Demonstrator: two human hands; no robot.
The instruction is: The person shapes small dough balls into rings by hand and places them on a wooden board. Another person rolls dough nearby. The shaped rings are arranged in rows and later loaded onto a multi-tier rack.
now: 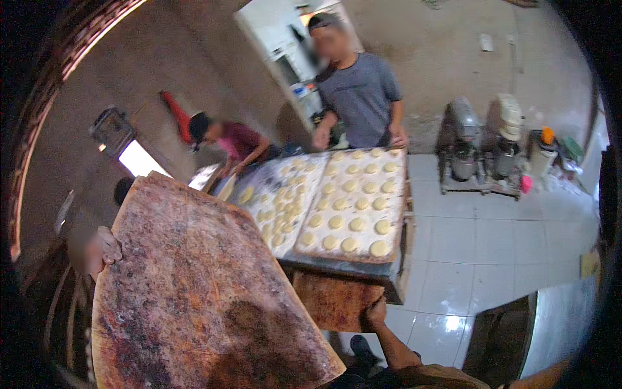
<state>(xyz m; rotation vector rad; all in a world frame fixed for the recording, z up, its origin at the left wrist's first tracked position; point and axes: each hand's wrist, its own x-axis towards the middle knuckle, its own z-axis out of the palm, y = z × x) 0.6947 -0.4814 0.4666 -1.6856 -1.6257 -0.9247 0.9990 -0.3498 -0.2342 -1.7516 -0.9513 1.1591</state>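
Observation:
A large stained wooden board fills the lower left, tilted and close to me. My left hand is closed round its left edge, fingers curled over the rim; my left arm is hidden behind it. My right hand grips the right edge of a second, reddish-brown wooden board, low beside the table's near edge. The large board covers part of that second one. Just beyond, flat dough rounds lie in rows on a floured board. Smaller dough pieces are scattered on the floured tabletop to its left.
A person in a grey shirt stands at the table's far side. Another in maroon bends over its far left, with dark hair behind the large board. Two stand mixers sit on the tiled floor. A metal-topped surface lies right.

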